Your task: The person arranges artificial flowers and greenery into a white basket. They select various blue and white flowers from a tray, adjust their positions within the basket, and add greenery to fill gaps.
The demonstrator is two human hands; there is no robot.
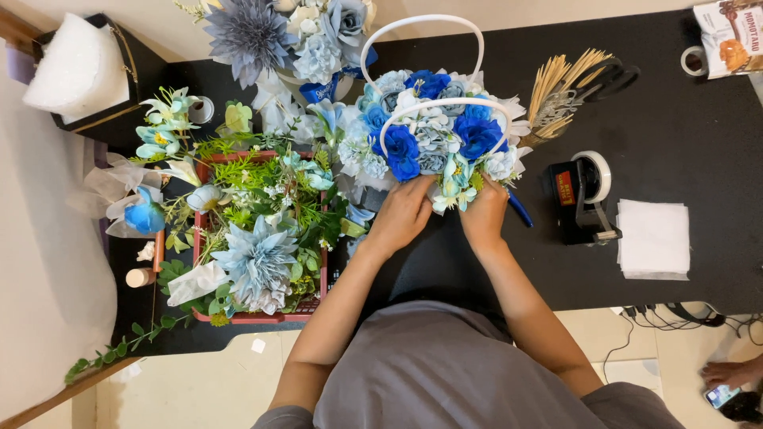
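Currently both hands are at the near edge of the blue-and-white flower arrangement (433, 131), which sits mid-bench on the black bench (683, 135) with its two white loop handles (421, 48) standing up over the blooms. Left hand (404, 214) is pressed against the near-left underside of the arrangement, fingers curled in under the flowers; grip looks closed on the base or stems there, but the contact itself is hidden. Right hand (485, 213) is at the near-right edge, fingertips tucked into the small pale blooms; can't tell if it's pinching a stem or just steadying. Judging by that, the step in hand is seating or adjusting flowers along the near rim. Any further adjusting would need one hand bracing the base while the other works single stems, since the blooms are packed tight. To the left, a red crate (306, 311) holds loose greenery and a big pale-blue flower (258, 258). Far left of the arrangement is a second bouquet with a grey spiky flower (248, 32). To the right: a bundle of tan sticks (560, 83), a black tape dispenser (579, 199), a stack of white sheets (653, 238). Another person's hand with a phone (727, 381) shows at near right, off the bench.
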